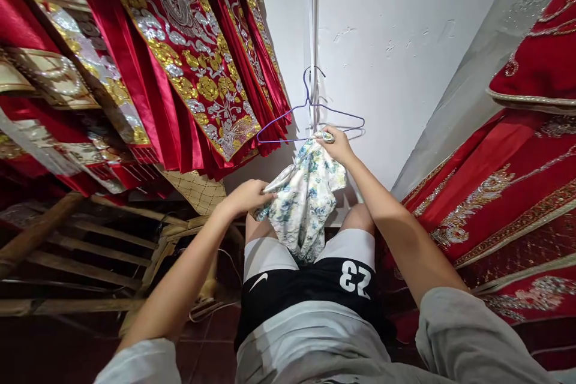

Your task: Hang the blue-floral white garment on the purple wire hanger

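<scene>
A white cloth garment with a blue and green floral print (pixel 302 201) hangs in loose folds between my hands, above my lap. At its left edge, my left hand (pixel 252 197) is closed on the fabric. My right hand (pixel 335 145) pinches the top of the garment, close to the lower bar of a purple wire hanger (pixel 307 101). The hanger is in front of the white wall, its hook upward. Whether the cloth touches the hanger's bar I cannot tell.
Red gowns with gold and silver embroidery (pixel 202 66) hang at the left. More red beaded garments (pixel 486 192) hang at the right. A bamboo chair (pixel 103 243) stands at lower left. A pale vertical pole or cord (pixel 314 18) runs down the white wall (pixel 396 30).
</scene>
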A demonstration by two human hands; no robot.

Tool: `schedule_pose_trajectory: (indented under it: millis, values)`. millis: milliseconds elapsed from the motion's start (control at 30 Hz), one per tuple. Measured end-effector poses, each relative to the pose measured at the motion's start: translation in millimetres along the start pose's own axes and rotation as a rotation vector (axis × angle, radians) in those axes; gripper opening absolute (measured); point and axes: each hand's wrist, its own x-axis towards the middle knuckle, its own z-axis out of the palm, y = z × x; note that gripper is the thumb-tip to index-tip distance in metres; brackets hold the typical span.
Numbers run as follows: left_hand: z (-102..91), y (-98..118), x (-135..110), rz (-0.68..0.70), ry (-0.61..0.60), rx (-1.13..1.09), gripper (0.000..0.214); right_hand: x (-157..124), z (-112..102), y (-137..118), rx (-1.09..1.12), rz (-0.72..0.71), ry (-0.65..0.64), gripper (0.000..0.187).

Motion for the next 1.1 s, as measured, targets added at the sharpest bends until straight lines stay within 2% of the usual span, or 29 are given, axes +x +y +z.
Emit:
schedule_pose_trajectory:
  millis: [133,200,300,400,500,633,700,767,800,867,933,1000,1100]
  values:
    - [-29.6,-14,9,-0.022,0.020,0.190,0.047,5,13,25,-0.085,0.085,-0.071,0.042]
    - [-36.7,-24,16,-0.013,0.017,0.195,0.049,0,13,32,-0.149,0.134,-0.114,0.042]
    - [-40.4,-37,26,-0.008,0.071,0.097,0.045,-11,5,32,-0.179,0.133,-0.135,0.033]
    - [-39.5,-41,36,-0.041,0.177,-0.107,0.030,-24,-9,24,-0.138,0.086,-0.116,0.027]
    - [-38.2,-32,47,-0.007,0.260,-0.264,0.023,-34,-26,11,-0.089,0.049,-0.117,0.026]
    - [-40.8,-9,62,0.249,0.311,-0.320,0.022,-45,-41,-7,-0.070,0.040,-0.143,0.028]
    - [-44.0,2,69,0.333,0.366,-0.338,0.017,-50,-45,-17,-0.035,0.032,-0.152,0.029]
    - [-47.7,10,77,0.341,0.445,-0.371,0.009,-55,-49,-27,-0.011,0.016,-0.170,0.030]
    - [-49.6,13,80,0.329,0.477,-0.402,0.012,-57,-52,-32,-0.015,0.005,-0.195,0.032]
    - [-54.0,17,84,0.289,0.501,-0.493,0.027,-61,-59,-37,-0.059,-0.019,-0.258,0.047]
    - [-59.1,19,86,0.235,0.473,-0.553,0.030,-62,-71,-36,-0.129,-0.024,-0.281,0.068]
    - [-64.3,20,87,0.190,0.447,-0.544,0.025,-59,-85,-26,-0.193,0.004,-0.211,0.085]
    - [-70.1,23,88,0.184,0.432,-0.442,0.019,-42,-106,1,-0.265,0.048,0.002,0.097]
